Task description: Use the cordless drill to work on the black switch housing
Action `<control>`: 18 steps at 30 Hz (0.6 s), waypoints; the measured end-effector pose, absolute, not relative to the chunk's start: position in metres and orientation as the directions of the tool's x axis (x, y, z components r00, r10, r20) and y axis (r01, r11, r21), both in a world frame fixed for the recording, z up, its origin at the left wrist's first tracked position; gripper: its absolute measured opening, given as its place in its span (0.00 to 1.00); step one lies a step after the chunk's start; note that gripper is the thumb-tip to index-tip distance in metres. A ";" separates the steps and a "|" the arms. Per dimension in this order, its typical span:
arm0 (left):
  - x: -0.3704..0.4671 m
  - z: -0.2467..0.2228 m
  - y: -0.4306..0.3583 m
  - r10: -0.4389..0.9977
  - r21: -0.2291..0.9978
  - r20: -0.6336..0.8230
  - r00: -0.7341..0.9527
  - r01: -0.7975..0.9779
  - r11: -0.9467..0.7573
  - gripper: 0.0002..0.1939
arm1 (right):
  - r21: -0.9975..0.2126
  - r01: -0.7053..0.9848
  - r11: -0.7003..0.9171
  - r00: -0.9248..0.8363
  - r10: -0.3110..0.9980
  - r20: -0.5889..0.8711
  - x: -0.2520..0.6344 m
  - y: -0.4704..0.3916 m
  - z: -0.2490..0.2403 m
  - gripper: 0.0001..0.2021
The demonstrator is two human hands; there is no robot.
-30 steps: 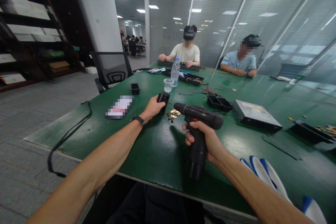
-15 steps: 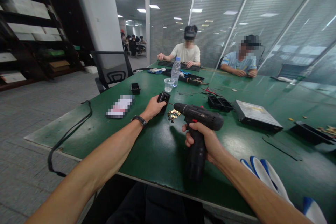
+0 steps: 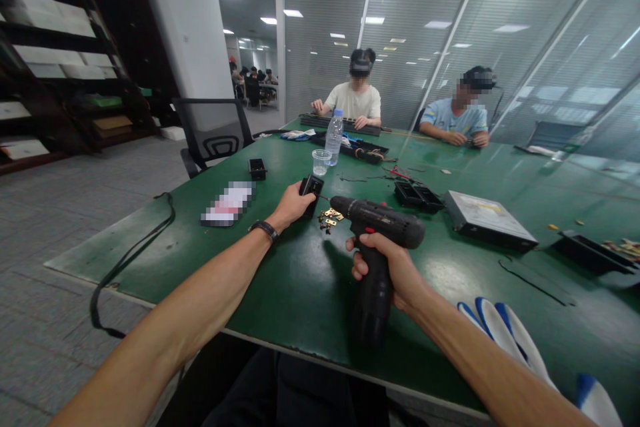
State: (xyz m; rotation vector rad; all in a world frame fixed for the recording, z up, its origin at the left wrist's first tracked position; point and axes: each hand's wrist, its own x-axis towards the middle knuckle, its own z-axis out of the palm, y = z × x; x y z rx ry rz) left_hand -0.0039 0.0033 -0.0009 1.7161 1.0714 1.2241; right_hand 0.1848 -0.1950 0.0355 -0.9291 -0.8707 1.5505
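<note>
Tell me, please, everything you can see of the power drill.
The power drill is black and plastic-looking, with a ridged chuck, thin bit and small red patch above the handle. The right hand grips the handle, roughly upright over the green table; whether its base touches is unclear. The bit points at the black part in the left hand; contact there is too small to judge.

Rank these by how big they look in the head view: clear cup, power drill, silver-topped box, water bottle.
1. Power drill
2. Silver-topped box
3. Water bottle
4. Clear cup
Apparent size only; the drill looks nearest the camera.
</note>
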 end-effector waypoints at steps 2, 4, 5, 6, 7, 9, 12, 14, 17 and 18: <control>-0.004 -0.002 0.004 0.924 0.909 0.331 0.189 0.200 -0.366 0.15 | -0.896 -0.416 -0.153 -0.118 0.986 -0.114 0.185 -0.195 0.036 0.10; -0.004 -0.004 0.005 0.921 0.905 0.339 0.191 0.200 -0.375 0.15 | -0.897 -0.412 -0.162 -0.126 0.985 -0.120 0.185 -0.196 0.036 0.10; -0.004 -0.005 0.006 0.919 0.904 0.343 0.192 0.199 -0.379 0.15 | -0.897 -0.412 -0.162 -0.126 0.985 -0.120 0.185 -0.196 0.036 0.10; -0.004 -0.006 0.007 0.918 0.903 0.346 0.193 0.198 -0.382 0.15 | -0.897 -0.413 -0.158 -0.123 0.985 -0.117 0.185 -0.195 0.036 0.10; -0.004 -0.007 0.008 0.918 0.902 0.348 0.193 0.198 -0.383 0.16 | -0.897 -0.413 -0.155 -0.121 0.986 -0.114 0.185 -0.195 0.035 0.09; -0.004 -0.008 0.009 0.919 0.903 0.345 0.190 0.198 -0.380 0.16 | -0.896 -0.418 -0.152 -0.116 0.987 -0.114 0.186 -0.194 0.035 0.09; -0.004 -0.008 0.010 0.918 0.903 0.347 0.191 0.196 -0.382 0.16 | -0.885 -0.436 -0.161 -0.115 0.986 -0.123 0.186 -0.193 0.034 0.08; -0.004 -0.007 0.009 0.917 0.903 0.347 0.196 0.193 -0.383 0.16 | -0.878 -0.451 -0.159 -0.111 0.986 -0.122 0.186 -0.193 0.034 0.08; -0.003 -0.005 0.007 0.919 0.909 0.341 0.197 0.183 -0.376 0.16 | -0.878 -0.452 -0.159 -0.110 0.986 -0.123 0.185 -0.194 0.034 0.08; -0.003 -0.005 0.006 0.920 0.910 0.341 0.195 0.178 -0.375 0.16 | -0.879 -0.449 -0.159 -0.109 0.986 -0.123 0.185 -0.195 0.035 0.08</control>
